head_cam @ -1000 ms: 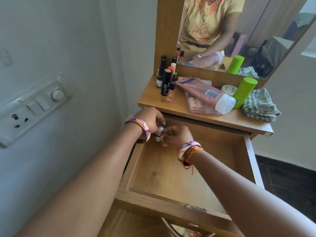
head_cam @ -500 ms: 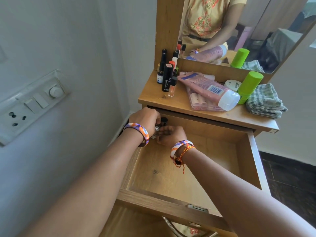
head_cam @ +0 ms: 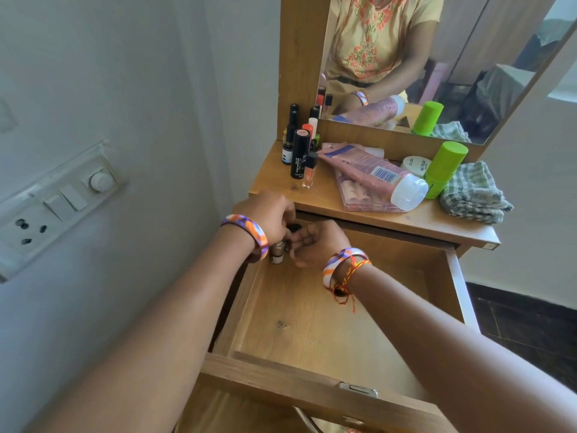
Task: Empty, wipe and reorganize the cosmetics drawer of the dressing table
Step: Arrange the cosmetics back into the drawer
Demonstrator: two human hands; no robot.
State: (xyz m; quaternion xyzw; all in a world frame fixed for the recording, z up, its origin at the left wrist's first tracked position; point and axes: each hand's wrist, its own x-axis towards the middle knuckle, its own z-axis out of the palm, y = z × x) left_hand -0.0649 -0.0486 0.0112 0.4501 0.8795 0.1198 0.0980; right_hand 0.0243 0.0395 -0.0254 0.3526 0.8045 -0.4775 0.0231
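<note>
The open wooden drawer point(head_cam: 312, 323) is pulled out toward the viewer, its pale floor bare from the middle to the near front panel and across to the right wall. At its far left corner, both hands meet over a small cluster of little bottles point(head_cam: 278, 252): one silver-capped vial stands upright just below the left hand point(head_cam: 268, 215), and a dark cap shows between the two hands; their exact number is hidden. The left hand curls down around the bottle tops, and the right hand point(head_cam: 315, 242), fingers bent, pinches at the same cluster from the right.

Above, on the wooden bench point(head_cam: 421, 220), a group of dark upright bottles and lipsticks point(head_cam: 301, 151) stands far left, a pink tube with a white cap point(head_cam: 374, 173) lies over a clear pink palette point(head_cam: 356, 195), one lime-green cylinder point(head_cam: 445, 168) stands beside one folded checked cloth point(head_cam: 471, 195).
</note>
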